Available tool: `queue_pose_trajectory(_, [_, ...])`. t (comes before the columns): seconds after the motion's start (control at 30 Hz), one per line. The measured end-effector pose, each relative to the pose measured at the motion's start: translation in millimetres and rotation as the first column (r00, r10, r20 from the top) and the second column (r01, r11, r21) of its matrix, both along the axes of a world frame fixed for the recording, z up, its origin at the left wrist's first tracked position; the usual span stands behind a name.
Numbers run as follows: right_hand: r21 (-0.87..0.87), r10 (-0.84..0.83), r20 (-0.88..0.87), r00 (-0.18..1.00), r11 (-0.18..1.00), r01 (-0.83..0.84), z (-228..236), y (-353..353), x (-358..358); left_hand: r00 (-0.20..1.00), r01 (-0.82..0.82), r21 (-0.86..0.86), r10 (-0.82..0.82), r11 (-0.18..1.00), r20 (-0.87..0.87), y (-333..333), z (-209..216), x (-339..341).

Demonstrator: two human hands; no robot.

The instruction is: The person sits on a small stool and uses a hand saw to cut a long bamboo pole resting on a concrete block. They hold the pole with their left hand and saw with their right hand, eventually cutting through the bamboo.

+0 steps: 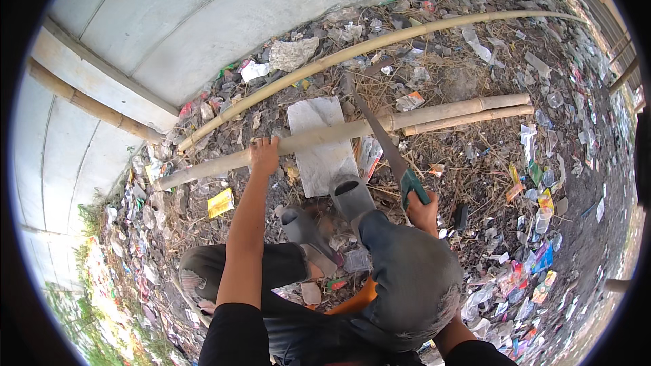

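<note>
A bamboo pole [237, 160] lies across a pale stone-like slab [317, 116] in front of me. My left hand [264, 156] is wrapped over the pole, left of the slab. My right hand [423, 213] grips the green handle of a hand saw [388, 144]. The long saw blade crosses the pole just right of the slab, its tip pointing away from me. Whether the teeth have cut into the bamboo cannot be made out. One of my feet, in a grey shoe [354, 198], presses on the slab's near edge.
A thinner bamboo piece [468, 120] lies alongside the pole's right part. Beyond it stretches a long curved bamboo pole [332, 58], near a grey panel wall [196, 20]. Litter, dry straw and a rock [293, 54] cover the ground. A yellow packet [220, 203] lies near my left arm.
</note>
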State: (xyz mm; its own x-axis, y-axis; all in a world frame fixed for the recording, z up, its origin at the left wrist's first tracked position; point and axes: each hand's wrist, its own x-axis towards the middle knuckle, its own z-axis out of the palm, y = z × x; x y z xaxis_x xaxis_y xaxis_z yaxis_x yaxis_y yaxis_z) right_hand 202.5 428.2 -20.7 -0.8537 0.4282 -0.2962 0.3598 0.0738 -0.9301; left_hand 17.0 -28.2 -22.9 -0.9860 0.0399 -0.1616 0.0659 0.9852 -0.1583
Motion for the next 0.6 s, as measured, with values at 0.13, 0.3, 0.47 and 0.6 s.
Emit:
queue_pose_trajectory(0.13, [0.097, -0.038, -0.017, 0.999, 0.995, 0.039, 0, -23, -4, 0.990, -0.030, -0.035, 0.025, 0.999, -0.136, -12, -12, 11])
queue_pose_trajectory(0.3, [0.287, 0.141, 0.037, 0.989, 0.947, -0.146, 21, -18, 5, 0.990, -0.059, 0.010, 0.059, 0.998, -0.127, -4, -18, 10])
queue_pose_trajectory(0.47, [0.306, 0.115, 0.046, 0.992, 0.944, -0.123, 41, -33, 14, 0.979, 0.004, 0.004, -0.003, 1.000, -0.203, -6, -18, 29])
queue_pose_trajectory(0.6, [0.234, 0.066, 0.026, 0.998, 0.970, -0.070, 66, -54, 11, 0.994, 0.022, 0.061, -0.015, 0.998, -0.107, -27, -3, 18])
